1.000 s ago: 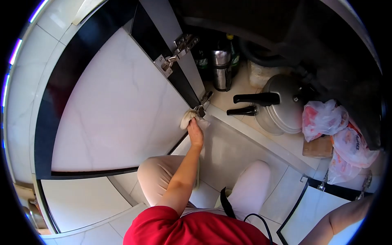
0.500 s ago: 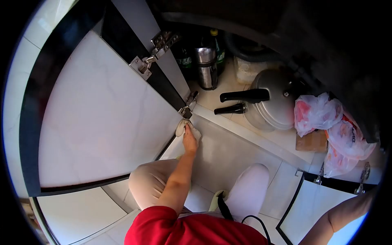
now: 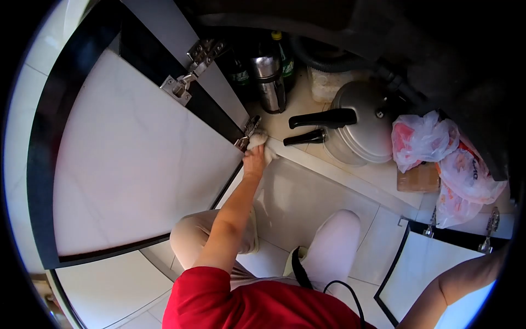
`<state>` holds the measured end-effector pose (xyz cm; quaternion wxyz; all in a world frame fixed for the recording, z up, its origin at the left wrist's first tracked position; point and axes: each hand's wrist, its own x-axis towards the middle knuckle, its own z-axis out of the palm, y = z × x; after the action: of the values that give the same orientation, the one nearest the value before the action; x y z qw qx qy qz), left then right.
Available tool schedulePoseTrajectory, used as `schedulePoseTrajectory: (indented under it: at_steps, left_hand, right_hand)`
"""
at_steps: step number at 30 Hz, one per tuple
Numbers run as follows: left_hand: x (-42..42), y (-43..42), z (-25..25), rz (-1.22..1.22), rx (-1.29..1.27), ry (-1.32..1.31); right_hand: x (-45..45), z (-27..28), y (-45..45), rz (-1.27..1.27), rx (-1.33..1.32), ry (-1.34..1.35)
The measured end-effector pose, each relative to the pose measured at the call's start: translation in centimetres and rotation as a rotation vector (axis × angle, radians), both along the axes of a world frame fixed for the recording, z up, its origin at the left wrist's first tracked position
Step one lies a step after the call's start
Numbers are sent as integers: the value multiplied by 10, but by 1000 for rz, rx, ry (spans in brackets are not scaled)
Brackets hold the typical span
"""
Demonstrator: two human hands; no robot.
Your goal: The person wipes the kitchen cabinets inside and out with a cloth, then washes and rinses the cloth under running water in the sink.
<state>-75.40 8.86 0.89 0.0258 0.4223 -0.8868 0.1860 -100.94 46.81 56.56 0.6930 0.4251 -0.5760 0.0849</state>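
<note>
My left hand (image 3: 253,163) is closed around a pale cloth (image 3: 257,141). It presses the cloth into the corner by the lower hinge (image 3: 248,132) of the left cabinet door (image 3: 137,159), at the end of the cabinet's front ledge (image 3: 334,174). Part of the cloth hangs out beside my fingers. On the right, my right forearm (image 3: 452,288) reaches over the other open door (image 3: 424,274) toward the dark edge of the picture, and the hand itself is out of sight.
Inside the cabinet stand a steel thermos (image 3: 268,82), a green bottle (image 3: 286,60), a plastic container (image 3: 326,85) and a pressure cooker (image 3: 364,120) with black handles jutting left. Knotted plastic bags (image 3: 424,140) and a brown box (image 3: 418,178) sit at the right. A dark hose (image 3: 323,63) runs behind.
My left hand has pushed the cloth farther up and inward, from below the lower hinge to the ledge corner beside it. The camera view has shifted slightly.
</note>
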Motion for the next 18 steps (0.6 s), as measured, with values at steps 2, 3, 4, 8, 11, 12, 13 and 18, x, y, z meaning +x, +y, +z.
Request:
schedulePoseTrajectory:
  at_steps: [2,3,4,8,11,12,13,18]
  left_hand:
    - [12,2,-15,3,-9,-56]
    - [10,4,-24,45,61,-152]
    - [3,1,-30,48,49,-135]
    - [-9,-3,-28,86,146,-196]
    - [-14,-16,30,-142,-70,-127]
    - [-18,-20,32,-143,-68,-126]
    - [-22,-23,31,-73,-64,-188]
    - [-13,-19,1,-29,128,-103]
  right_hand:
    - [2,-2,0,-20,7,9]
    - [3,-2,-2,-28,15,22]
    - [4,-1,1,-42,20,34]
    - [10,2,0,-119,81,102]
    - [21,5,-12,-120,135,76]
    - [22,3,-15,-107,153,55]
    - [24,2,-17,-93,170,33]
    - [22,-1,-20,10,55,0]
